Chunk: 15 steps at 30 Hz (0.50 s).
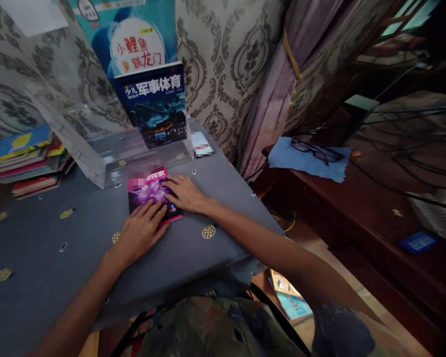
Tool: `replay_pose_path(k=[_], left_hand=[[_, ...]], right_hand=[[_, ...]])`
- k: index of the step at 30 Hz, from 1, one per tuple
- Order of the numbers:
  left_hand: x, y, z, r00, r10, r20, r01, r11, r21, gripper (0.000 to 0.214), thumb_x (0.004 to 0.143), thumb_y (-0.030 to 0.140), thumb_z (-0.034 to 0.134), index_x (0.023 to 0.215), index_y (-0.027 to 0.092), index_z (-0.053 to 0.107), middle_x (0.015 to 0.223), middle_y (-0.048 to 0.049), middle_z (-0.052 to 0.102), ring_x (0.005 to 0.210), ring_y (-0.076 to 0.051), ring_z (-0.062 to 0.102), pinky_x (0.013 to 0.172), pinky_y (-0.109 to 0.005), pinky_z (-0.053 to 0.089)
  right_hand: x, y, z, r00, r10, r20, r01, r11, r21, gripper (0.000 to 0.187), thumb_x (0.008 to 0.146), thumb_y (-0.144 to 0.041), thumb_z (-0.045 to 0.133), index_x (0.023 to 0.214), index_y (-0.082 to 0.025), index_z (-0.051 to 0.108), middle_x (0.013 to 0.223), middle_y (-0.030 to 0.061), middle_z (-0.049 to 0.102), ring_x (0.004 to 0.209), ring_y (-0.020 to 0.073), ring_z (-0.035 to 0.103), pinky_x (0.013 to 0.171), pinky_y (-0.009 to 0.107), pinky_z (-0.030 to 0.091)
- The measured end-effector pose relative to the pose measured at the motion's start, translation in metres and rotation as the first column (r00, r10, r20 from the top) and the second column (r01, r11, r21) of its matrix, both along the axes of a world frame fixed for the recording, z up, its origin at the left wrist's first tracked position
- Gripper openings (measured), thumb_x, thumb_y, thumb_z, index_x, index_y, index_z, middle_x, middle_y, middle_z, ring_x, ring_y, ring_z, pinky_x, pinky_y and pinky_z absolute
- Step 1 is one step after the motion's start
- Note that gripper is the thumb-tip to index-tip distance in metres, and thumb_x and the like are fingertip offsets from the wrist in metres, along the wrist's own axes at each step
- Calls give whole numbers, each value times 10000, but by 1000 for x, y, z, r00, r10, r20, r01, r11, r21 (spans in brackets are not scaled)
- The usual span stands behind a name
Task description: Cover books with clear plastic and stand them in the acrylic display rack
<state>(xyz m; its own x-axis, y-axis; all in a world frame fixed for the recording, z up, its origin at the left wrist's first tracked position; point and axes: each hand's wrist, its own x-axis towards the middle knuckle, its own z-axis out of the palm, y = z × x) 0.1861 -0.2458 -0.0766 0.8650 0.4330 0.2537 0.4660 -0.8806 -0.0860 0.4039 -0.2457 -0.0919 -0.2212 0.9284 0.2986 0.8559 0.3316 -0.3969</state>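
A small book (148, 193) with a purple burst and a pink band on its cover lies closed on the grey tablecloth. Across its lower left part rests my left hand (143, 230), fingers stretched out over the cover. My right hand (188, 193) lies flat on the book's right edge, its fingers also extended. Just beyond the book, a clear acrylic stand (100, 171) holds an upright dark blue book (159, 111) with a tank on the cover. Behind that stands a larger teal book (137, 44).
A stack of books (29, 166) sits at the left. Beside the stand is a small blurred card (201, 144). To the right, a dark wooden desk (342, 213) holds glasses (315, 151) on a blue cloth (282, 158), plus cables. More books (292, 300) lie below the table.
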Motion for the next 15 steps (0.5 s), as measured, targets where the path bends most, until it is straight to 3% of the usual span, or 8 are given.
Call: replay_pose_path(k=[3, 9, 12, 15], left_hand=[[0, -1, -1, 1000, 0, -8, 0, 1000, -4, 442, 1009, 430, 447, 1307, 171, 643, 1373, -151, 638, 1300, -331, 576, 1042, -513, 507], [-5, 1, 4, 1000, 9, 13, -7, 996, -86, 495, 1012, 499, 432, 1332, 176, 629, 1400, -145, 622, 1299, -301, 582, 1065, -494, 497], [-13, 19, 4, 999, 12, 32, -7, 985, -173, 476, 1032, 474, 383, 1301, 187, 652, 1354, -110, 662, 1255, -253, 619, 1066, -433, 504], [-24, 53, 2, 995, 77, 56, -63, 975, -211, 466, 1034, 428, 356, 1280, 178, 662, 1348, -107, 664, 1241, -245, 624, 1071, -425, 497]], right_hand=[[-5, -23, -3, 1000, 5, 22, -5, 1000, 0, 414, 991, -306, 554, 1359, -117, 572, 1486, 216, 489, 1385, 311, 445, 1138, 510, 361], [-2, -59, -9, 997, 53, 64, -54, 998, 11, 433, 1015, -321, 487, 1402, -138, 557, 1495, 212, 496, 1402, 311, 446, 1135, 541, 378], [1, -66, -9, 995, 65, 78, -65, 998, 4, 427, 1024, -322, 474, 1407, -155, 560, 1496, 197, 507, 1395, 298, 465, 1143, 532, 378], [3, -68, -8, 994, 72, 86, -72, 997, -5, 423, 1029, -332, 469, 1413, -179, 558, 1500, 171, 511, 1401, 282, 462, 1149, 521, 377]])
